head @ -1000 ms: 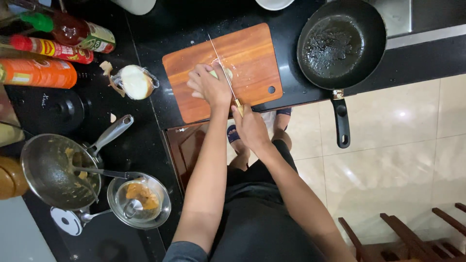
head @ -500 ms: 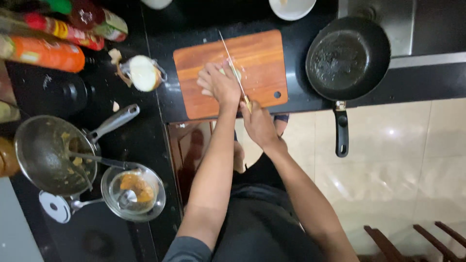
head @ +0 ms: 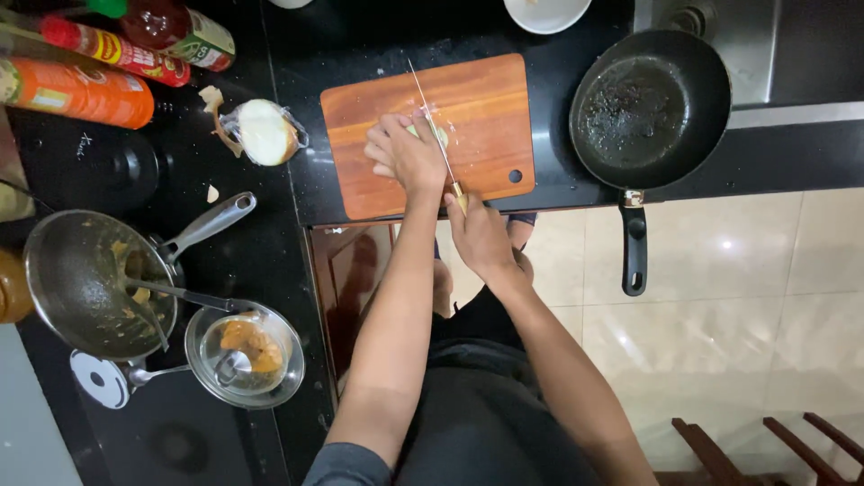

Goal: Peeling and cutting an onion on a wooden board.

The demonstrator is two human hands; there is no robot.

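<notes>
Now, with your left hand point(head: 405, 155) clamping the onion point(head: 434, 135) and your right hand point(head: 479, 236) gripping the knife point(head: 432, 117), curl those fingertips back.

The board's point(head: 486, 108) right half lies bare. A frying pan point(head: 650, 106) blocks the right; a peeled onion point(head: 264, 131) and bottles point(head: 108, 54) crowd the left of the desk point(head: 549, 193).

A rectangular wooden cutting board point(head: 477, 108) is lying on the dark stone counter point(head: 558, 54); a round black frying pan point(head: 650, 106) is sitting to its right; a peeled pale onion point(head: 265, 131) is resting to its left; further left, red and orange sauce bottles point(head: 90, 63) are lying; below them, a steel saucepan point(head: 94, 283) is standing beside a clear glass bowl point(head: 245, 354).
</notes>
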